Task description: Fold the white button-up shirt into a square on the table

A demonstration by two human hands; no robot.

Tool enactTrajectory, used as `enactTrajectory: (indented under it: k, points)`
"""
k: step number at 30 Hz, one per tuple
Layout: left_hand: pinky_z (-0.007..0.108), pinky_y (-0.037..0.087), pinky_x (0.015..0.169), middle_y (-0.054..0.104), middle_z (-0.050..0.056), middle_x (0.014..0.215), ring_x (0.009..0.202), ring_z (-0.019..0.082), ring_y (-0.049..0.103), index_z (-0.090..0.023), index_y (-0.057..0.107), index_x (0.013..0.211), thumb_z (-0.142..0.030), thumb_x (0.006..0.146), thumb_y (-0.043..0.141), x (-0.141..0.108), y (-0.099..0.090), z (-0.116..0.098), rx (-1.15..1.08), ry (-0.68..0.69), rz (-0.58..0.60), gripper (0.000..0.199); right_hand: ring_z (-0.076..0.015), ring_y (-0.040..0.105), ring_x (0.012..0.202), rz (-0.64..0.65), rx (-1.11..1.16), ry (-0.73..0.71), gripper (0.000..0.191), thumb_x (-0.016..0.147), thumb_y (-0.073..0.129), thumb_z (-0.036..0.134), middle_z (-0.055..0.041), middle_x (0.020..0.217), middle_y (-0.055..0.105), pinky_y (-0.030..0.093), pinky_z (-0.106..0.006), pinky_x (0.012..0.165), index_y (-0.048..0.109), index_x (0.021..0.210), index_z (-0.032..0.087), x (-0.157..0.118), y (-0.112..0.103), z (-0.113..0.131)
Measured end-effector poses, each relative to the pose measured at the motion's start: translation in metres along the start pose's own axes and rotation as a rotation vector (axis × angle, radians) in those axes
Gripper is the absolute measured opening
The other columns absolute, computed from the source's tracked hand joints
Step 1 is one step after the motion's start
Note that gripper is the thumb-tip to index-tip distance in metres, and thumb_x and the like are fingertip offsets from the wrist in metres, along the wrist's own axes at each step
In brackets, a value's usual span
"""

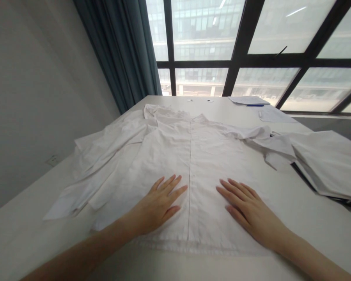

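Note:
A white button-up shirt (175, 156) lies spread front side up, its collar toward the window and its hem toward me. My left hand (156, 207) rests flat on the shirt, left of the front placket, with fingers spread. To the right of the placket, my right hand (248, 210) lies palm down on the cloth, fingers stretched out. Neither hand grips anything. The right sleeve (257, 134) reaches out toward a pile at the right. On the left, the other sleeve cannot be told apart from crumpled white cloth (105, 152).
White fabric (333, 160) lies over a dark-edged item at the right. Paper sheets (248, 100) and a blue pen (255, 105) lie at the far end of the white table (216, 269). Beyond are windows (204, 31) and a blue curtain (128, 50); a wall (32, 97) borders the left.

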State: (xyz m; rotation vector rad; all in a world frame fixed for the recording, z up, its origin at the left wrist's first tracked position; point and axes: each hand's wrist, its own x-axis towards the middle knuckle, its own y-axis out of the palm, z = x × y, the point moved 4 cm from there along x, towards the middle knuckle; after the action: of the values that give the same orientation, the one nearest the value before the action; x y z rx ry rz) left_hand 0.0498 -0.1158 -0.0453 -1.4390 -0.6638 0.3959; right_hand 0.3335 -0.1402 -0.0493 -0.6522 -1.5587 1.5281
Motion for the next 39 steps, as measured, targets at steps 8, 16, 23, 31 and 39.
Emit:
enactTrajectory:
  k: [8, 16, 23, 31, 39]
  points:
    - [0.054, 0.024, 0.117, 0.049, 0.015, 0.148, 0.140, 0.033, 0.040, -0.016, 0.051, 0.137, -0.055, 0.097, 0.047, 0.001, -0.017, -0.016, -0.082, 0.207, 0.024, 0.056, -0.0241, 0.047, 0.135, -0.009, 0.080, -0.183, 0.031, 0.099, 0.049, 0.034, -0.0102, 0.143, 0.056, 0.039, -0.047, 0.108, 0.059, 0.125, 0.022, 0.004, -0.017, 0.018]
    - [0.041, 0.043, 0.107, 0.067, 0.011, 0.126, 0.121, 0.026, 0.060, -0.014, 0.063, 0.116, -0.038, 0.097, 0.054, -0.005, -0.027, -0.033, -0.123, 0.320, -0.207, 0.032, -0.0220, 0.054, 0.125, 0.092, 0.288, -0.382, 0.016, 0.094, 0.057, 0.035, -0.0111, 0.130, 0.065, 0.041, -0.040, 0.105, 0.059, 0.097, 0.020, -0.001, -0.023, 0.055]
    - [0.036, 0.051, 0.101, 0.075, 0.008, 0.103, 0.101, 0.020, 0.069, -0.013, 0.068, 0.094, -0.018, 0.096, 0.053, -0.009, -0.037, -0.044, -0.029, 0.444, -0.354, 0.015, -0.0215, 0.055, 0.124, 0.030, 0.296, -0.425, 0.013, 0.094, 0.059, 0.031, -0.0085, 0.124, 0.068, 0.040, -0.040, 0.106, 0.061, 0.101, 0.021, 0.000, -0.027, 0.054]
    - [0.032, 0.058, 0.093, 0.077, 0.009, 0.097, 0.093, 0.018, 0.072, -0.009, 0.068, 0.096, -0.009, 0.098, 0.045, -0.009, -0.045, -0.045, -0.169, 0.480, -0.378, 0.022, -0.0184, 0.058, 0.122, -0.019, 0.375, -0.396, 0.009, 0.094, 0.055, 0.019, -0.0081, 0.118, 0.071, 0.042, -0.037, 0.105, 0.062, 0.100, 0.021, 0.000, -0.031, 0.052]
    - [0.025, 0.057, 0.084, 0.076, 0.004, 0.087, 0.091, 0.016, 0.072, -0.014, 0.064, 0.099, -0.023, 0.101, 0.051, -0.004, -0.036, -0.033, -0.356, 0.387, -0.328, 0.016, -0.0175, 0.052, 0.127, 0.138, 0.502, -0.384, 0.008, 0.096, 0.054, 0.022, -0.0060, 0.121, 0.068, 0.041, -0.036, 0.108, 0.062, 0.098, 0.021, 0.003, -0.027, 0.052]
